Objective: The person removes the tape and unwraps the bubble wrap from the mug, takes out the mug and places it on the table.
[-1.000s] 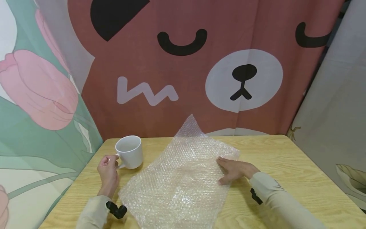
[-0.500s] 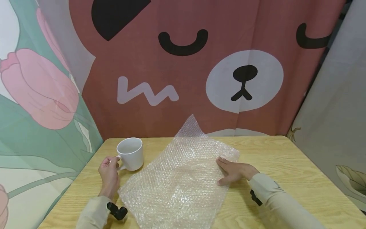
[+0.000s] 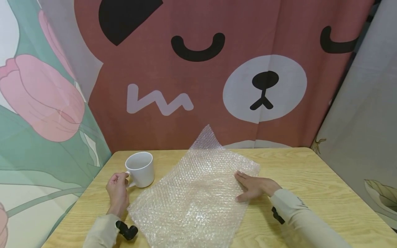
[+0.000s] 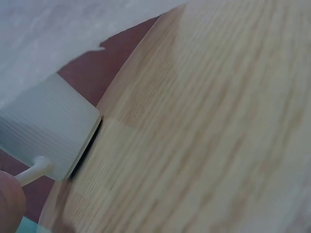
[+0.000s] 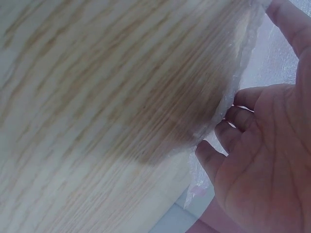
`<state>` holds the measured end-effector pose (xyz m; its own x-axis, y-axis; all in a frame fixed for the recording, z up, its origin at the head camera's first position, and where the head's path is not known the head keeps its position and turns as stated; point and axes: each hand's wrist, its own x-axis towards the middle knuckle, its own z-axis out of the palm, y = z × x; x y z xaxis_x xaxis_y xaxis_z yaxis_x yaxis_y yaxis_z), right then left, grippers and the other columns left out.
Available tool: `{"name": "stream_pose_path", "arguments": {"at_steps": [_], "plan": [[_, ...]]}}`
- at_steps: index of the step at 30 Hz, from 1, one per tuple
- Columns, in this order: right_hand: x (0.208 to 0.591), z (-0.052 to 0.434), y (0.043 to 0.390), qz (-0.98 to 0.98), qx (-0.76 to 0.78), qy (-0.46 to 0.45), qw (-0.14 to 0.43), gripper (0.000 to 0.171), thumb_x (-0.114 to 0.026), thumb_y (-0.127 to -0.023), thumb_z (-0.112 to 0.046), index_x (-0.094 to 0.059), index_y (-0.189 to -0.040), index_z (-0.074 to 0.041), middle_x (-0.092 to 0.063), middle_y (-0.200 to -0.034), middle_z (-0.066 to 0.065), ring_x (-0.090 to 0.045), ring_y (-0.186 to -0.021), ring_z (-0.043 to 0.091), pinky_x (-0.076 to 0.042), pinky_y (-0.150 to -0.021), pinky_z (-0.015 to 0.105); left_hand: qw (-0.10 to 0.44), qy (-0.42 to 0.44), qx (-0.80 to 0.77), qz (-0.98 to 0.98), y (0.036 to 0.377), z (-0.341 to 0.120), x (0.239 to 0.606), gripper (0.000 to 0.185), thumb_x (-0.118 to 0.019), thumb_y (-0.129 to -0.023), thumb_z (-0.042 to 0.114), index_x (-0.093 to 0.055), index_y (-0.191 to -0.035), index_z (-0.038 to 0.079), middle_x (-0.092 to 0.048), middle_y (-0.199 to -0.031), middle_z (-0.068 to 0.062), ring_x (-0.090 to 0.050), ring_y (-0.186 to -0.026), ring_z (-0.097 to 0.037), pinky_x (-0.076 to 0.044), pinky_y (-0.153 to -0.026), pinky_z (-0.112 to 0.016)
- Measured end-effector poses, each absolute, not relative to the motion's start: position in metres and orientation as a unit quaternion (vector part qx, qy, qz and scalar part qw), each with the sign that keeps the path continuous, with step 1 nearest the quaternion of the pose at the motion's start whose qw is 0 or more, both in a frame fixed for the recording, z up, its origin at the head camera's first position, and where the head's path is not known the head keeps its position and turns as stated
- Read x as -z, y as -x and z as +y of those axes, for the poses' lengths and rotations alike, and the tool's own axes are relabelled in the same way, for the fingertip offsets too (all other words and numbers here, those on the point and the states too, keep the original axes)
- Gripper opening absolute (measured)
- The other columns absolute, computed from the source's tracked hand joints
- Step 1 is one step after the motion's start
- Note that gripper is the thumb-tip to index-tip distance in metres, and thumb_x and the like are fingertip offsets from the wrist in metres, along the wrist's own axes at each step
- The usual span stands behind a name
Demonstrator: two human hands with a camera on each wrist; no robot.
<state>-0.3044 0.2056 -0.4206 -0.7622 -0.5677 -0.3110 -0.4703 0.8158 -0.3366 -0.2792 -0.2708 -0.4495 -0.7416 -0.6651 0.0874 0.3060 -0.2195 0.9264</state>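
A white mug (image 3: 140, 169) stands upright at the left back of the table. My left hand (image 3: 118, 193) pinches its handle; in the left wrist view, the handle and part of a finger show at the lower left. A thin dark shadow lies under the base of the mug (image 4: 48, 128), which is on or very close to the wood. A sheet of clear bubble wrap (image 3: 198, 196) spreads over the middle of the table. My right hand (image 3: 255, 186) rests on its right edge with fingers spread; the right wrist view shows those fingertips touching the wrap's edge.
The wooden table (image 3: 310, 193) runs back to a hanging curtain (image 3: 198, 82) printed with a bear face. One corner of the wrap stands up past the table's back edge. Printed drapes flank both sides.
My left hand has brought the mug slightly down and nearer. The right hand and the bubble wrap have stayed in place.
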Motion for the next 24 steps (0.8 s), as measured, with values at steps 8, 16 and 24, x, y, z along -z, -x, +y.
{"name": "stream_pose_path", "arguments": {"at_steps": [8, 16, 24], "plan": [[0.421, 0.206, 0.304, 0.931, 0.119, 0.280, 0.202, 0.103, -0.064, -0.086, -0.057, -0.015, -0.151, 0.006, -0.009, -0.158, 0.023, -0.010, -0.144, 0.035, -0.018, -0.114, 0.049, 0.321, -0.171, 0.762, -0.536, 0.282, -0.273, 0.454, 0.022, -0.055, -0.088, 0.000, -0.057, -0.067, 0.005, -0.052, -0.069, 0.002, -0.045, -0.071, -0.016, -0.037, -0.065, -0.019], [0.421, 0.204, 0.306, 0.933, 0.115, 0.282, 0.193, 0.105, -0.066, -0.084, -0.058, -0.018, -0.151, 0.007, -0.013, -0.157, 0.023, -0.013, -0.144, 0.035, -0.019, -0.113, 0.048, 0.324, -0.161, 0.764, -0.534, 0.285, -0.275, 0.455, 0.025, -0.056, -0.088, -0.001, -0.057, -0.064, 0.008, -0.052, -0.069, 0.003, -0.045, -0.069, -0.015, -0.038, -0.064, -0.019], [0.421, 0.205, 0.304, 0.931, 0.131, 0.285, 0.186, 0.104, -0.068, -0.084, -0.055, -0.019, -0.150, 0.009, -0.014, -0.157, 0.025, -0.014, -0.144, 0.036, -0.018, -0.114, 0.048, 0.316, -0.152, 0.768, -0.537, 0.291, -0.275, 0.455, 0.027, -0.056, -0.089, 0.001, -0.057, -0.064, 0.010, -0.048, -0.065, 0.003, -0.043, -0.069, -0.014, -0.036, -0.063, -0.019]]}}
